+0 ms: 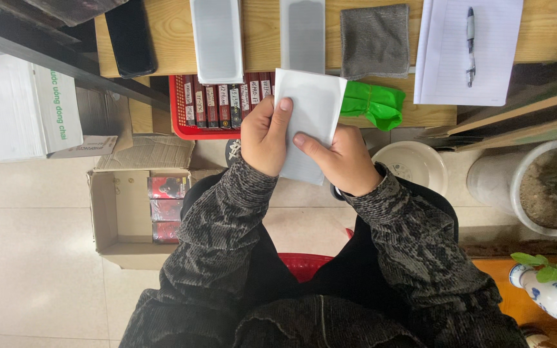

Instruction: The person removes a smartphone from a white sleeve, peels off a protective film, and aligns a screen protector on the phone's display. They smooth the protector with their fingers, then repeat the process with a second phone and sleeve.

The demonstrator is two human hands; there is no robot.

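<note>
Both my hands hold a flat white rectangular packet (309, 109) in front of my chest, below the table's edge. My left hand (264, 136) grips its left side, thumb on the front face. My right hand (338, 158) grips its lower right side, thumb lying across the front. On the wooden table (175, 32) above lie two similar white packets (216, 38) (302, 33) side by side and a grey cloth (375, 40). A green plastic bag (374, 104) lies just right of the held packet.
A red basket (176, 109) holds several dark labelled boxes on edge. A black phone (130, 37) lies at the table's left, a notepad (449, 58) with a pen (470, 45) at the right. An open cardboard box (107, 212), white bowl (414, 164) and plant pot (536, 187) stand on the tiled floor.
</note>
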